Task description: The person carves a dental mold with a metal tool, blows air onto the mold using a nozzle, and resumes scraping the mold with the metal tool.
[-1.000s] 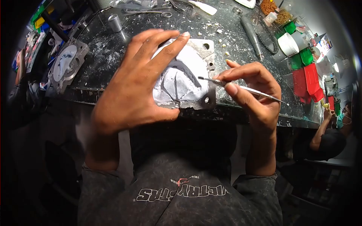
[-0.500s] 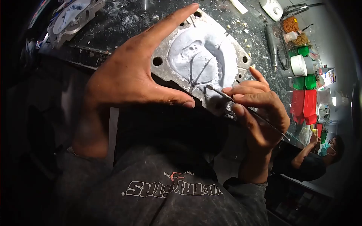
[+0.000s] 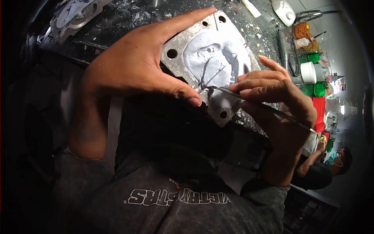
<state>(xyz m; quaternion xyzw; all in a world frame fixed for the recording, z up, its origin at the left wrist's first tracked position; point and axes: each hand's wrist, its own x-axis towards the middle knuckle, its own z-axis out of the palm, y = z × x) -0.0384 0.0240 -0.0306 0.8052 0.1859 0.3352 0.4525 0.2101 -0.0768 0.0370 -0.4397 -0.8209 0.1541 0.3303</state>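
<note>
A grey metal plate (image 3: 179,62) with round holes lies tilted at the bench's near edge. White plaster (image 3: 210,68) fills its middle, with an arch-shaped ridge and dark grooves running together at the near side. My left hand (image 3: 132,70) spans the plate's left edge, its thumb and forefinger stretched wide apart. In my right hand (image 3: 280,93), a thin metal tool (image 3: 280,113) is pinched between thumb and fingers. The tool's tip touches or nearly touches the plaster close to where the grooves meet.
Another metal plate with plaster (image 3: 80,19) is at the upper left. White crumbs dot the dark bench (image 3: 128,19). On the right are a handpiece (image 3: 282,46), a white tub (image 3: 308,73), green and red bins (image 3: 319,111), and a masked person (image 3: 319,167).
The plate has shifted slightly right and turned, showing its near corner hole. My right hand has moved right and the tool tip now sits nearer the groove junction.
</note>
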